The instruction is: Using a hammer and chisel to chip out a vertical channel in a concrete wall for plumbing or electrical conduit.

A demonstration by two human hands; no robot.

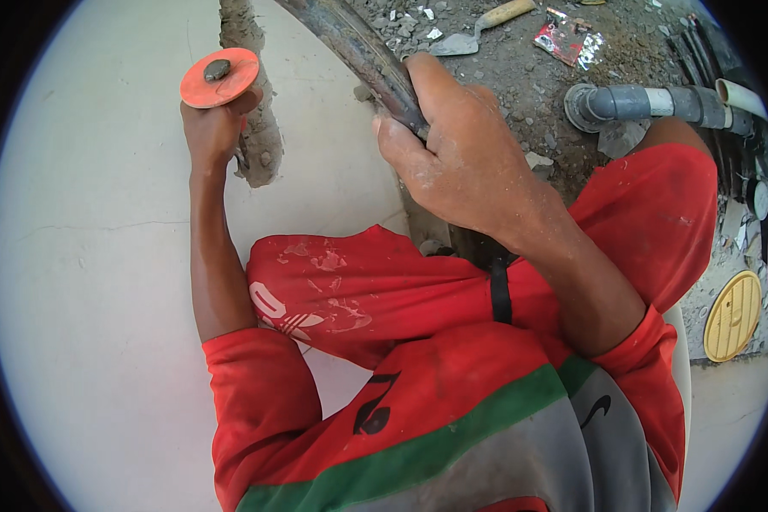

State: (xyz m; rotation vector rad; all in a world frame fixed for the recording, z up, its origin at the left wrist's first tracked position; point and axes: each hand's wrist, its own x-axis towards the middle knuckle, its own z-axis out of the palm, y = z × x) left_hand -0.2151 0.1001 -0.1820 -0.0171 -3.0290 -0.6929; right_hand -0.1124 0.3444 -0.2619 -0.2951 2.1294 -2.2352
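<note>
My left hand (212, 132) is closed round a chisel just below its round orange hand guard (194, 84). The chisel's grey, battered striking end (218, 70) pokes through the guard; most of its shaft is hidden by my hand. Behind that hand runs a rough groove (263, 145) cut into the pale wall (102, 282). My right hand (469, 158) grips a dark, scuffed metal bar-like handle (358, 55), held slantwise over my lap. Its far end passes out of the top of the view, so I cannot tell what it carries.
On the rubble-strewn ground lie a trowel (478, 32) with a wooden handle and a torn red packet (563, 38). Grey pipe fittings (631, 102) stand near my right knee. A round yellow cover (733, 317) lies at the far right.
</note>
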